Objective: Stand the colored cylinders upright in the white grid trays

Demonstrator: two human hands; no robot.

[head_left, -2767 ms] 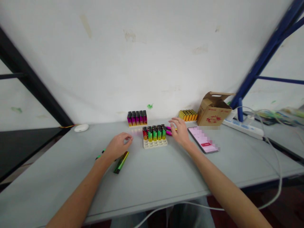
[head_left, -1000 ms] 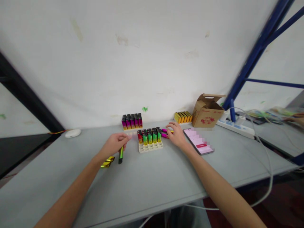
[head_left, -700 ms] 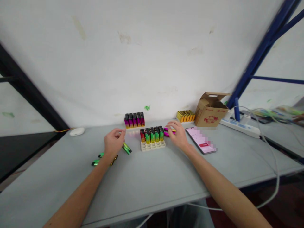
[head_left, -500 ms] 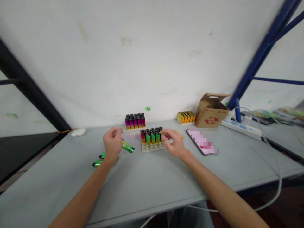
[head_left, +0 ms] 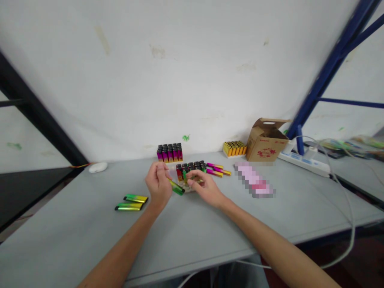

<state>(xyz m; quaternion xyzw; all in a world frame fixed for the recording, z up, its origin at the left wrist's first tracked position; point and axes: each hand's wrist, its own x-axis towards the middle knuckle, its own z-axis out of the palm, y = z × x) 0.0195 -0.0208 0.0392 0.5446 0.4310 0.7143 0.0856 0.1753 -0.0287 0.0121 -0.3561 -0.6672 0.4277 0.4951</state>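
My left hand (head_left: 158,185) is closed around a green-and-yellow lighter (head_left: 177,188), whose dark end sticks out to the right. Curled with a gap between thumb and fingers, my right hand (head_left: 207,189) hovers at the front of a pale tray (head_left: 189,189) with nothing visible in its grasp. It hides part of that tray. Red and green lighters with black tops (head_left: 179,173) stand upright in the tray's back rows. To the left lie two loose green-and-yellow lighters (head_left: 129,207). Several purple-and-yellow lighters (head_left: 215,172) lie right of the tray.
Against the wall stand a block of purple lighters (head_left: 169,153) and a tray of yellow ones (head_left: 235,148). An open cardboard box (head_left: 266,146), a pixelated phone (head_left: 254,180) and a white power strip (head_left: 304,162) are on the right. A white rounded object (head_left: 98,167) lies far left.
My left hand has moved right with the lighter, towards the tray. My right hand has shifted left to the tray's front, uncovering the purple lighters beside it.
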